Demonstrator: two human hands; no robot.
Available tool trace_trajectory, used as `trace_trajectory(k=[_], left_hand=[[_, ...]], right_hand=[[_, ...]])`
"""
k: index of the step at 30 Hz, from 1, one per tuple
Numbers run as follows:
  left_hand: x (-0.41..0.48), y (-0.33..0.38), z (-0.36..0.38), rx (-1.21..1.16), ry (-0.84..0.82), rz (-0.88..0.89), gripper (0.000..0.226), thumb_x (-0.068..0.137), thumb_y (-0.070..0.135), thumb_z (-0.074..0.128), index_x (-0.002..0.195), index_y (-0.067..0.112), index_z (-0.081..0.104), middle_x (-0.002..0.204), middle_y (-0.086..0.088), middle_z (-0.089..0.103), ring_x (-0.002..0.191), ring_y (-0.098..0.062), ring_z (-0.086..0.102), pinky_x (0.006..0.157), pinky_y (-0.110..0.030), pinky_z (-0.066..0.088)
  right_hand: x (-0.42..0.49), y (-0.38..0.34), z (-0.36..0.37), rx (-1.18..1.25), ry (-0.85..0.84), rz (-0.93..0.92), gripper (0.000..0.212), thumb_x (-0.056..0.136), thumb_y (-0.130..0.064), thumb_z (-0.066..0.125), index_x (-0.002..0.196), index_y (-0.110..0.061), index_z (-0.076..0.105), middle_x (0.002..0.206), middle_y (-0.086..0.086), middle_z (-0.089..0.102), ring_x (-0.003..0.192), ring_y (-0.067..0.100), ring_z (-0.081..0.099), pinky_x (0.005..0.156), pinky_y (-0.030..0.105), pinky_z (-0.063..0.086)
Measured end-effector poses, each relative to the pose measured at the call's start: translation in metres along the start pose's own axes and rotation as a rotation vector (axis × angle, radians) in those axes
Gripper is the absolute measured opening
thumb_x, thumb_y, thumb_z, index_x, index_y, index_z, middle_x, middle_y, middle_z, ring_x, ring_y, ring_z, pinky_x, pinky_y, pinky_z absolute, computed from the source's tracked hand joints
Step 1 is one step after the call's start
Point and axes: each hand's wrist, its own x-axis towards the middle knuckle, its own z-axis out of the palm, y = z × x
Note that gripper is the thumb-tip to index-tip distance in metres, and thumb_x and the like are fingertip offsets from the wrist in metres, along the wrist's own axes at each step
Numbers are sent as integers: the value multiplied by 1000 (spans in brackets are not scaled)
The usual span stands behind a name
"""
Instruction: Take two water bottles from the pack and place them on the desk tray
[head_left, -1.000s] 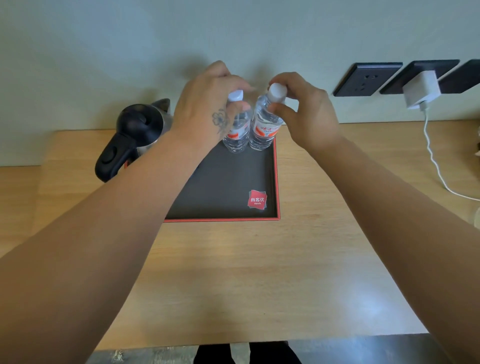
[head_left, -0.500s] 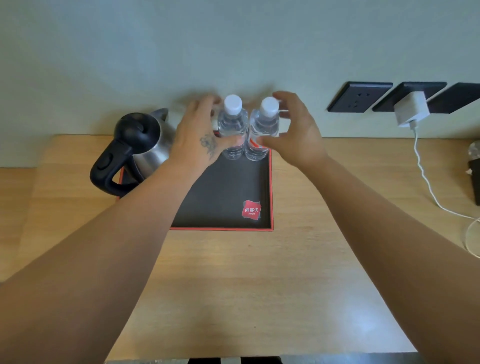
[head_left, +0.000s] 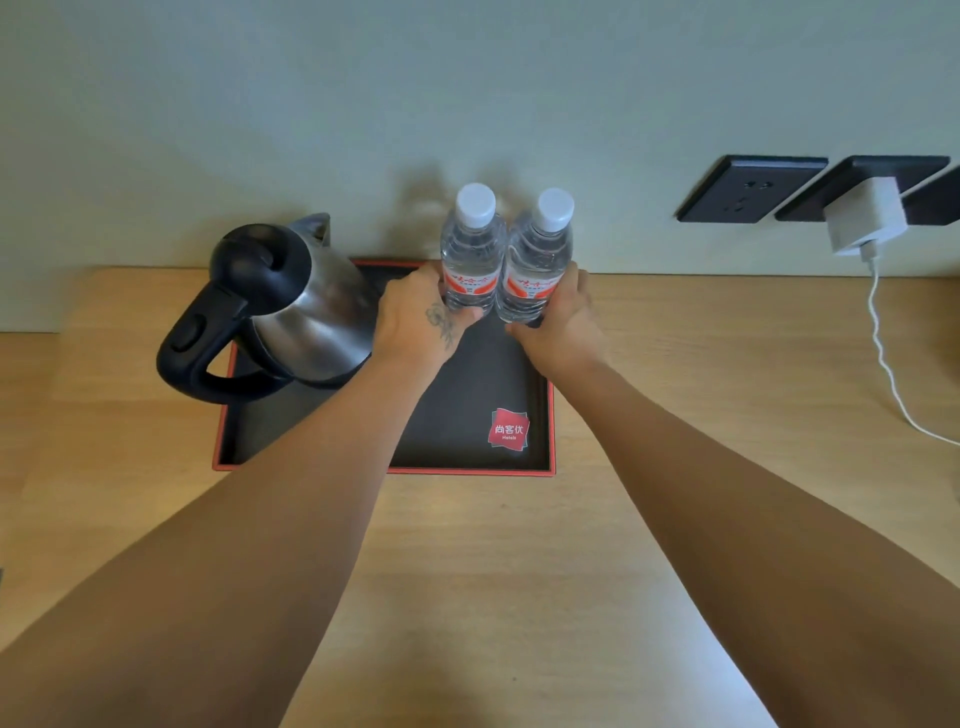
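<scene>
Technician: Both hands have dropped from the caps to the lower bodies of the bottles since the earlier frames. The left hand (head_left: 423, 325) now wraps the base of the left bottle (head_left: 471, 249), and the right hand (head_left: 558, 325) wraps the base of the right bottle (head_left: 540, 260).

Inspector: How do the fingers stand?

Technician: Each hand's fingers are curled narrowly around its own bottle, thumbs to the front. How firmly they press cannot be told.

Inspector: Where do the bottles sit?

Technician: Both stand upright, side by side and touching, at the far right corner of the tray (head_left: 550, 447), near the wall. The kettle (head_left: 306, 312) occupies the tray's left side, just beside the left wrist.

Inspector: What does the step in hand require?

Technician: Judged from this position, placement is nearly complete and only alignment and release remain. The person should square the two bases flat on the tray floor and keep the labels facing forward. The fingers should open outward, away from the seam between the bottles, so neither bottle is tipped against the other. The left hand should withdraw toward the body, clear of the kettle.
</scene>
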Motion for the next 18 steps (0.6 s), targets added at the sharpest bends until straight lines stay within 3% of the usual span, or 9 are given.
trace_trajectory(k=[3, 18], left_hand=[[1, 0, 1, -46, 11, -19, 51, 83, 35, 95, 125, 10, 78, 122, -9, 87, 115, -34, 82, 106, -49, 62], [2, -7, 12, -70, 57, -30, 51, 82, 39, 95, 122, 13, 77, 116, -5, 88, 107, -29, 85, 101, -49, 65]], right_hand=[[6, 1, -1, -4, 34, -41, 70, 83, -17, 86, 141, -9, 48, 135, 13, 56, 128, 34, 58, 98, 50, 57], [7, 4, 0, -17, 57, -38, 69, 84, -19, 87, 140, -8, 48, 135, 13, 56, 130, 32, 55, 100, 44, 52]])
